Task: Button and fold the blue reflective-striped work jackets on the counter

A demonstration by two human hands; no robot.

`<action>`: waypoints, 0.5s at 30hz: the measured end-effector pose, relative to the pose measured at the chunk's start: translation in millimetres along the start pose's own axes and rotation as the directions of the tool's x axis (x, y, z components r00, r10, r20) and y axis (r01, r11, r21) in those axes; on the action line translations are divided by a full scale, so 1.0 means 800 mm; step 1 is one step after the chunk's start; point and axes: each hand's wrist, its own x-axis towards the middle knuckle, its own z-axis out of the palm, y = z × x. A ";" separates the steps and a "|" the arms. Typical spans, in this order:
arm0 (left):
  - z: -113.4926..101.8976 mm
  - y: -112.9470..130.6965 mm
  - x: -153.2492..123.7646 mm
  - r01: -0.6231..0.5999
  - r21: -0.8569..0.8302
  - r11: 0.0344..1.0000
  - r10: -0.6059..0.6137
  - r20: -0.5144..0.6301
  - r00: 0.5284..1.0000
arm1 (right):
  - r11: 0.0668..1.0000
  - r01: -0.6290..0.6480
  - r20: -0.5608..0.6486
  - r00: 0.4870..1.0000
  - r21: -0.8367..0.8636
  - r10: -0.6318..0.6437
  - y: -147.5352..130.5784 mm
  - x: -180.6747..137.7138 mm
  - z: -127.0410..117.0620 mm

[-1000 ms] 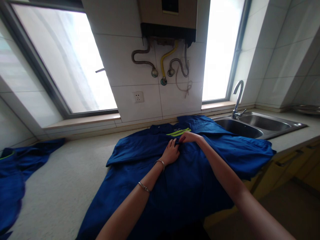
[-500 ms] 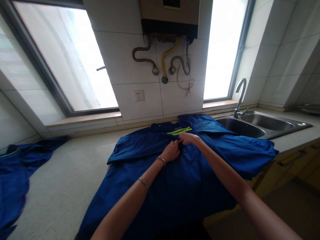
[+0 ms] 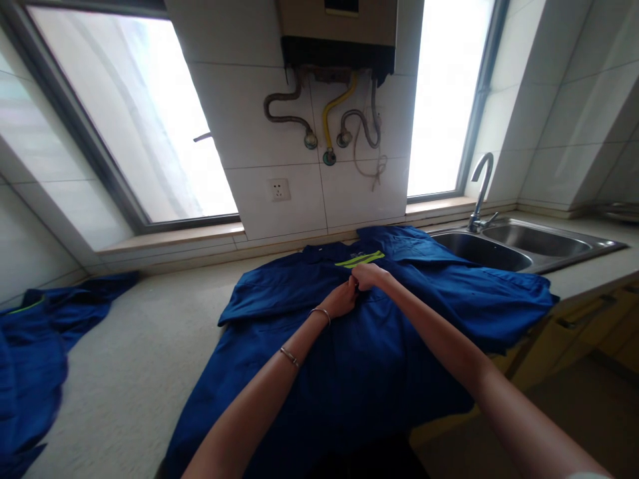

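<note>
A blue work jacket lies spread out over the counter, with yellow-green stripes on its chest. Its collar is toward the wall and its lower part hangs over the front edge. My left hand, with two bangles on its arm, is closed on the jacket's front just below the stripes. Touching it, my right hand pinches the same spot from the right. The fingertips meet there, and the small part of the fabric between them is hidden.
Another blue garment lies at the left on the pale counter. A steel sink with a tap is at the right, close to the jacket's sleeve. A water heater with hoses hangs on the tiled wall.
My right hand has shifted slightly left, closer against my left hand. My left hand has turned a little at the same spot. The jacket lies as before.
</note>
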 end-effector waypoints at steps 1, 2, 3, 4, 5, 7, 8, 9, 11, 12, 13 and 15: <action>0.000 0.000 -0.001 0.006 0.006 1.000 -0.006 0.000 1.000 | 1.000 -0.017 0.000 1.000 -0.022 0.017 0.000 0.001 0.000; -0.001 0.001 -0.001 0.011 0.012 1.000 -0.011 0.001 1.000 | 0.999 -0.029 0.005 1.000 -0.042 0.030 0.001 0.001 0.000; -0.001 0.001 -0.002 0.015 0.016 1.000 -0.015 0.002 1.000 | 0.998 -0.037 0.016 0.999 -0.058 0.038 0.002 0.001 0.000; -0.002 0.002 -0.002 0.016 0.018 1.000 -0.016 0.005 1.000 | 0.998 -0.039 0.026 0.999 -0.053 0.041 0.004 0.000 -0.001; -0.002 0.003 -0.002 0.016 0.017 1.000 -0.016 0.010 1.000 | 0.999 -0.039 0.033 0.999 -0.038 0.040 0.007 -0.001 -0.001; -0.003 0.003 -0.002 0.021 0.020 1.000 -0.021 0.020 1.000 | 0.999 -0.041 0.037 0.998 0.003 0.040 0.013 -0.006 -0.001; -0.003 0.003 -0.002 0.024 0.021 0.999 -0.025 0.024 0.999 | 0.999 -0.039 0.034 0.999 0.021 0.039 0.015 -0.008 -0.001; -0.003 0.004 -0.002 0.026 0.020 0.999 -0.026 0.028 0.999 | 0.999 -0.035 0.030 0.999 0.033 0.034 0.018 -0.010 -0.001; -0.003 0.003 -0.001 0.015 0.016 1.000 -0.016 0.028 0.999 | 0.999 -0.024 0.019 1.000 0.048 0.023 0.021 -0.014 0.001; -0.003 0.003 -0.001 0.005 0.012 1.000 -0.005 0.024 1.000 | 0.998 -0.023 0.010 1.000 0.057 0.023 0.023 -0.016 0.002; -0.003 0.003 -0.001 -0.007 0.006 1.000 0.007 0.021 1.000 | 0.997 -0.024 -0.002 1.000 0.069 0.025 0.024 -0.017 0.004; -0.002 0.002 -0.001 -0.020 -0.005 1.000 0.020 0.013 1.000 | 0.992 -0.020 -0.036 0.999 0.124 0.024 0.026 -0.020 0.008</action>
